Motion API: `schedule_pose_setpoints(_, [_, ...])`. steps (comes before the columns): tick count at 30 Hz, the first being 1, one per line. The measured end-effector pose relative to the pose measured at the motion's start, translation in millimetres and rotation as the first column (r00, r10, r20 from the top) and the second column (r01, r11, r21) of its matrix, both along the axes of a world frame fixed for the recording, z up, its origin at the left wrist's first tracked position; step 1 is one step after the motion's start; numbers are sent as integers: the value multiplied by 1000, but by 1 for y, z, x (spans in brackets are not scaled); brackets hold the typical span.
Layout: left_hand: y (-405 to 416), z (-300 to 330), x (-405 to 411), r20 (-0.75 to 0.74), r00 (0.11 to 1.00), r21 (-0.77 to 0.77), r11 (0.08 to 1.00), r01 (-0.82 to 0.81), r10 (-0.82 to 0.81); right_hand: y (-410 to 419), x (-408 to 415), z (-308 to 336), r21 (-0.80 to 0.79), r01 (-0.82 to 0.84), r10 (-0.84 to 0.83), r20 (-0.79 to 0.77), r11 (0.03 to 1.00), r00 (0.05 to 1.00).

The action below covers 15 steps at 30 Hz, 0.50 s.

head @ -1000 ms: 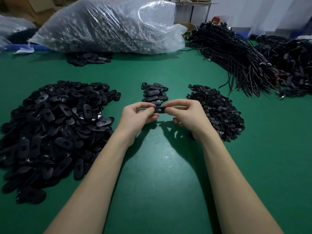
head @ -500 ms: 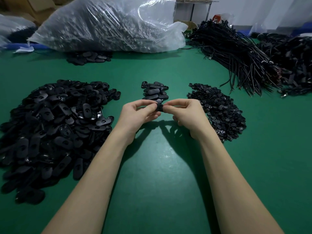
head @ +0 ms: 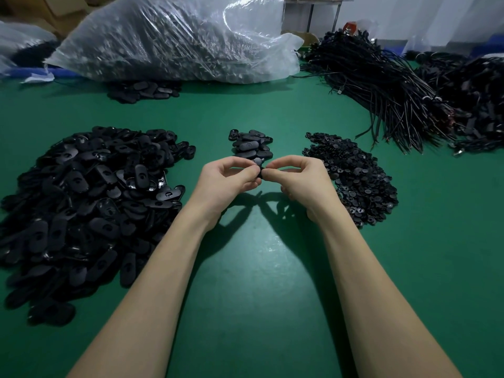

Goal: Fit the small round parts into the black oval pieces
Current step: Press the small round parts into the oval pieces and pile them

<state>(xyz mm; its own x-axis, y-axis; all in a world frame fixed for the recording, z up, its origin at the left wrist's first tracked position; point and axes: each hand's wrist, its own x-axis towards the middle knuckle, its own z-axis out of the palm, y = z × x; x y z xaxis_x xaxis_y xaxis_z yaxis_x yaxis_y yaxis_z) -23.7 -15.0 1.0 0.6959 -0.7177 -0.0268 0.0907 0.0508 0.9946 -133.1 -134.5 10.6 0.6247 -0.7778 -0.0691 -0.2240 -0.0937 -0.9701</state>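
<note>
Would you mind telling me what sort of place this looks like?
Probably a small assembly workshop: a green worktable with a pile of black oval pieces, a heap of small round parts and bundled black cables.

Dim overall, cool cast. Light from above and ahead: forearm shadows fall toward the viewer on the green table (head: 251,268), with a soft sheen. Glare on the plastic bag (head: 174,36). Wide-angle bending at edges; far background soft.

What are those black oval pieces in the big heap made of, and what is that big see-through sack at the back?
The black oval pieces look like moulded plastic, smooth and semi-glossy: light glints off their rounded faces, though hard rubber can't be ruled out. The sack seems thin clear plastic film; it wrinkles, shines, and shows dark contents through it.
</note>
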Motion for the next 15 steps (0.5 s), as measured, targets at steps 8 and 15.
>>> schedule_pose_setpoints(8, [3, -1, 3, 6, 1000, -26, 1000, 8, -8, 2, -2, -1, 49, -82, 79, 62, 995, 995])
schedule_pose_setpoints(15, [3, -2, 5, -73, 997, -42, 999, 32, -35, -1, -5, 1, 119, -154, 141, 108, 981, 984])
